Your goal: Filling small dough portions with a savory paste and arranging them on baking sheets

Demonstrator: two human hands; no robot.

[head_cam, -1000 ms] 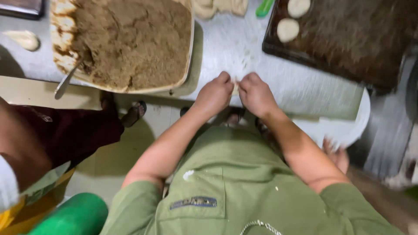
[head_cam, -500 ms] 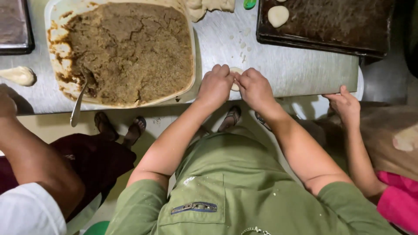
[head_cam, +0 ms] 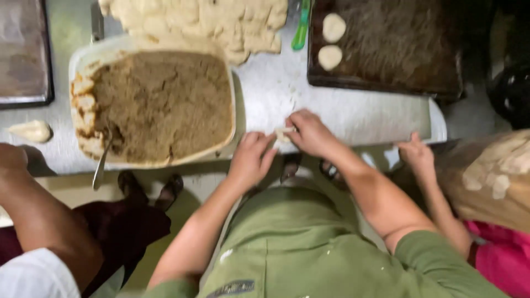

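A floured steel tabletop [head_cam: 265, 88] carries a tub of brown filling [head_cam: 160, 102]. At its near edge, left hand [head_cam: 251, 160] and right hand [head_cam: 312, 132] pinch a small dough piece [head_cam: 283, 133], fingers closed on it. Two rounds [head_cam: 332, 41] sit on the far-right tray [head_cam: 397, 49]; much dough [head_cam: 210, 19] remains unshaped

At the frame's centre, a left hand [head_cam: 251, 160] and right hand [head_cam: 309, 132] pinch a small dough piece [head_cam: 284, 133] on a metal table [head_cam: 353, 113], beside a tub of brown filling [head_cam: 160, 102] at upper left.

The dough piece [head_cam: 284, 134] was mostly hidden between the right hand [head_cam: 312, 134] and left hand [head_cam: 251, 160], its shape blurred.
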